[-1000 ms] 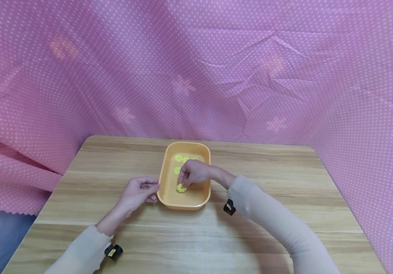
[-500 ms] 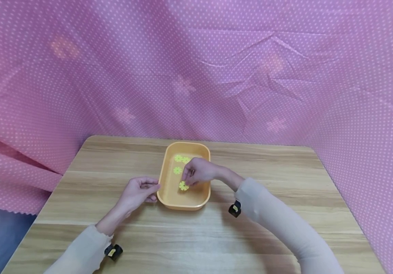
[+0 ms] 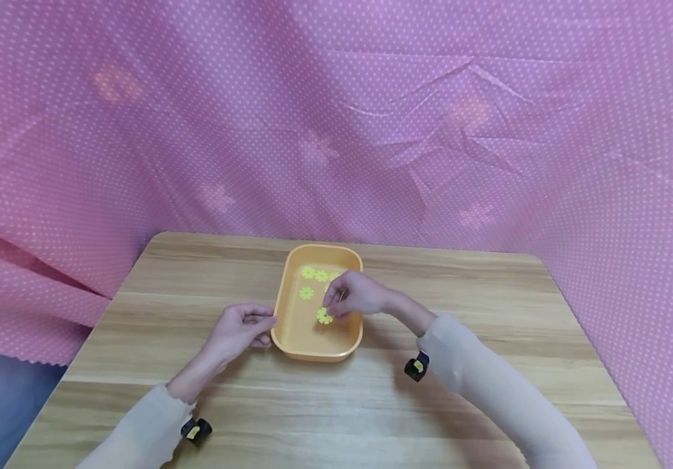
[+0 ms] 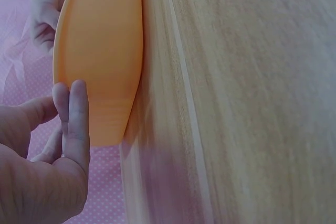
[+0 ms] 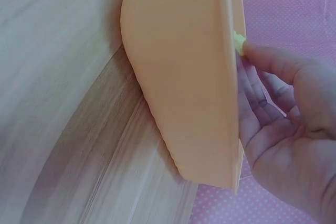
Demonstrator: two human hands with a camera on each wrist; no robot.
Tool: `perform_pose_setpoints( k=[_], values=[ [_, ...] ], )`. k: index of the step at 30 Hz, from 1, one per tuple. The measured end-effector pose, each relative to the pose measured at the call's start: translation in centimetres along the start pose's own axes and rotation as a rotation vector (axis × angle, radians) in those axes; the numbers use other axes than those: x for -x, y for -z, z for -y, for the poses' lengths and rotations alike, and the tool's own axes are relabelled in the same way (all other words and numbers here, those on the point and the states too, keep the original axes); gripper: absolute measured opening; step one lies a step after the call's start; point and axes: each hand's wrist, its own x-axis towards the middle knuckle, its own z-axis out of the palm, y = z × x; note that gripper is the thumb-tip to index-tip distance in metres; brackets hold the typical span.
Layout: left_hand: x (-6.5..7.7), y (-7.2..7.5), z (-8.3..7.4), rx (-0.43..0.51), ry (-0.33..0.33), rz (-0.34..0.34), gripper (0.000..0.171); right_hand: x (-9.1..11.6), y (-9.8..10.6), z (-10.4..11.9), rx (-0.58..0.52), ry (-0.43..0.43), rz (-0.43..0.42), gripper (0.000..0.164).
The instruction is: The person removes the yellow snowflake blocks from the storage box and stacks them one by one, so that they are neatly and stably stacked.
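Item: orange tray, with sloping walls and rounded corners, standing on the wood-grain table between the two hands.

Item: left hand. Pinches the tray's rim between thumb and fingers, on the wall nearest it; presumably a steadying hold, kept at the edge so the inside is left free for the other hand.

Item: right hand. Reaches over the opposite wall, thumb and finger pinching one yellow flower piece. In the right wrist view the piece shows about level with the rim, so it seems raised off the tray floor. The fingertip grip suits so thin and small a thing.

Item: loose yellow flower pieces, flat on the tray floor. One lies by itself to the left of the right hand; others sit close together in a row just beyond that hand. The right hand covers part of this area, so the full count is uncertain.

Item: pale sleeves, one per arm, each with a black wrist camera below the wrist.

Item: pink dotted cloth, hanging beyond both hands.
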Motion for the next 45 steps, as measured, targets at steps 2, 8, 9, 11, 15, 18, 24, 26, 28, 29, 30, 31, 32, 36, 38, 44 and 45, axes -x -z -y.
perform_pose_setpoints(
  k=[2,8,9,11,15,18,24,26,28,29,30,31,32,36,38,44,45],
  values=[
    [0.0,0.0,0.0,0.001,0.005,-0.005,0.033,0.3,0.1,0.0,-0.019,-0.004,-0.029,0.012],
    [0.0,0.1,0.0,-0.001,0.0,0.004,0.036,1.3,0.7,0.0,-0.048,-0.011,-0.088,0.013],
    [0.0,0.1,0.0,-0.003,-0.003,0.007,0.037,1.4,0.8,0.1,-0.053,-0.009,-0.096,0.014],
    [0.0,0.1,0.0,-0.002,-0.004,0.006,0.037,1.8,1.0,0.1,-0.069,-0.005,-0.114,0.015],
    [0.1,0.1,-0.1,-0.003,-0.005,0.003,0.037,2.4,1.5,0.1,-0.116,-0.013,-0.156,0.016],
    [0.1,0.1,-0.1,-0.008,-0.006,-0.001,0.036,2.8,1.8,0.0,-0.136,-0.026,-0.182,0.019],
    [-0.1,0.2,0.0,-0.005,0.003,-0.002,0.034,4.0,2.6,0.1,-0.154,-0.052,-0.217,0.023],
    [-0.1,0.3,-0.1,-0.006,0.006,-0.004,0.033,4.3,2.8,0.1,-0.163,-0.062,-0.229,0.021],
    [-0.1,0.3,-0.1,-0.008,0.003,0.001,0.034,4.7,2.9,0.0,-0.177,-0.068,-0.24,0.02],
    [-0.2,0.4,-0.1,-0.011,0.004,0.0,0.034,4.8,3.0,0.0,-0.183,-0.071,-0.245,0.02],
    [-0.2,0.4,-0.1,-0.013,0.007,-0.002,0.033,5.0,3.1,0.0,-0.188,-0.071,-0.25,0.02],
    [-0.2,0.3,-0.1,-0.015,0.005,-0.002,0.033,5.2,3.1,-0.1,-0.192,-0.068,-0.254,0.02],
    [-0.2,0.3,-0.1,-0.014,0.006,-0.003,0.033,5.4,3.2,-0.2,-0.194,-0.064,-0.259,0.02],
    [-0.3,0.3,0.0,-0.01,0.007,-0.002,0.032,6.2,3.6,-0.7,-0.182,-0.057,-0.288,0.021],
    [-0.3,0.3,0.1,-0.005,0.011,-0.004,0.031,6.6,3.8,-0.9,-0.18,-0.063,-0.305,0.022],
    [-0.3,0.3,0.1,-0.005,0.013,-0.001,0.031,8.0,4.4,-1.8,-0.192,-0.09,-0.352,0.025],
    [-0.3,0.3,0.1,-0.007,0.01,0.002,0.032,8.2,4.5,-2.0,-0.193,-0.094,-0.36,0.025]
  ],
)
